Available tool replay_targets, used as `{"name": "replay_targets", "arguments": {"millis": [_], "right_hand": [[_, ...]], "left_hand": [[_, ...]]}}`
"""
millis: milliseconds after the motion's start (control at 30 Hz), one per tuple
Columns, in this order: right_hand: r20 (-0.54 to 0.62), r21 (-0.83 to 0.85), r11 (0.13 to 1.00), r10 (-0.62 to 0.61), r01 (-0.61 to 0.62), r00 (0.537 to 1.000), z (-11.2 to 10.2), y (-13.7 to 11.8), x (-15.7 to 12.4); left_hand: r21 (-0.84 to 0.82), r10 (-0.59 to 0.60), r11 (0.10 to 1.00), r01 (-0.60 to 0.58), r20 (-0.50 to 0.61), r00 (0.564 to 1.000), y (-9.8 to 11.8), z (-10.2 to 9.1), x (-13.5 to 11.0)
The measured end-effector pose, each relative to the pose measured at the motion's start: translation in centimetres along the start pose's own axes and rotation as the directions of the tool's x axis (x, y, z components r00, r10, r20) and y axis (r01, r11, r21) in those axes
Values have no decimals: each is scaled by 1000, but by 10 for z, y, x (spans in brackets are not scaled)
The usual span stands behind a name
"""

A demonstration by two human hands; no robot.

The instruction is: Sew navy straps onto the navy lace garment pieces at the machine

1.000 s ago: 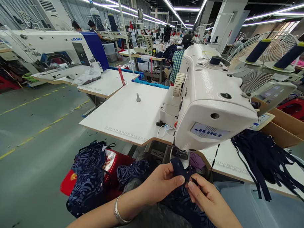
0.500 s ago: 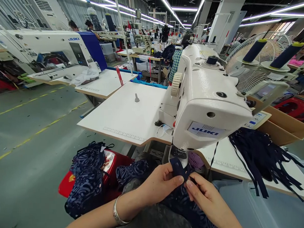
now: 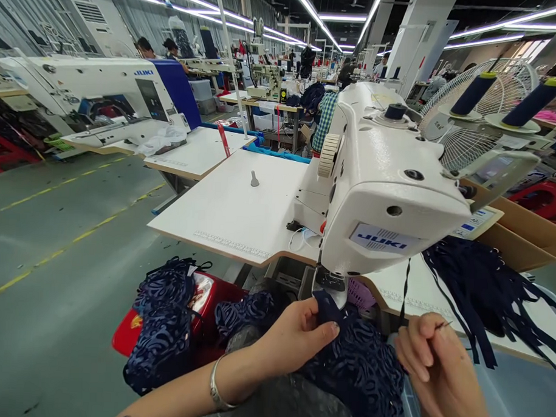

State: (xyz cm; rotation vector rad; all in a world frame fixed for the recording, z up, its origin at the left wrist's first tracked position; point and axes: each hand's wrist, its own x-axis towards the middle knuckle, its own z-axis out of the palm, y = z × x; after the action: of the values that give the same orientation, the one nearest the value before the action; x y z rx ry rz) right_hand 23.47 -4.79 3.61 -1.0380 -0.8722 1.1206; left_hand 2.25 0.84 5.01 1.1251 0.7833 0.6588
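Meanwhile the left hand (image 3: pixel 296 334) pinches a navy strap end (image 3: pixel 325 306) against the patterned garment (image 3: pixel 359 369) under the Juki sewing machine (image 3: pixel 388 194), steadying it, while the right hand (image 3: pixel 432 360) grips dark thread (image 3: pixel 405 286).

A single head-worn camera looks forward and down from the seated worker's position, close over a white Juki sewing machine (image 3: pixel 388 194) and its white laminate worktable (image 3: pixel 241 213). The wide lens faces down the factory aisle, taking in a grey concrete floor (image 3: pixel 52 273) and distant workstations.
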Motion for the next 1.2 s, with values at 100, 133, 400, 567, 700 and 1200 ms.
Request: {"name": "replay_targets", "arguments": {"millis": [100,133,400,567,700,1200], "right_hand": [[13,-264,962,-70,71,997,2,6,-2],[46,-383,918,-88,99,995,5,8,-3],[360,-747,467,-312,473,879,28,26,-6],[454,-698,425,-360,577,815,29,31,-3],[363,-674,598,-243,433,900,33,28,-1],[317,-831,358,-323,425,892,4,56,10]], "left_hand": [[-39,10,999,-10,-19,1000,0,0,2],[-51,19,999,-20,-16,1000,0,1,3],[-99,80,992,-76,46,996,-4,1,4],[22,204,978,-205,37,978,-1,0,4],[154,227,961,-231,44,973,0,-2,3],[-53,71,996,-67,91,993,-7,-1,-3]]}}
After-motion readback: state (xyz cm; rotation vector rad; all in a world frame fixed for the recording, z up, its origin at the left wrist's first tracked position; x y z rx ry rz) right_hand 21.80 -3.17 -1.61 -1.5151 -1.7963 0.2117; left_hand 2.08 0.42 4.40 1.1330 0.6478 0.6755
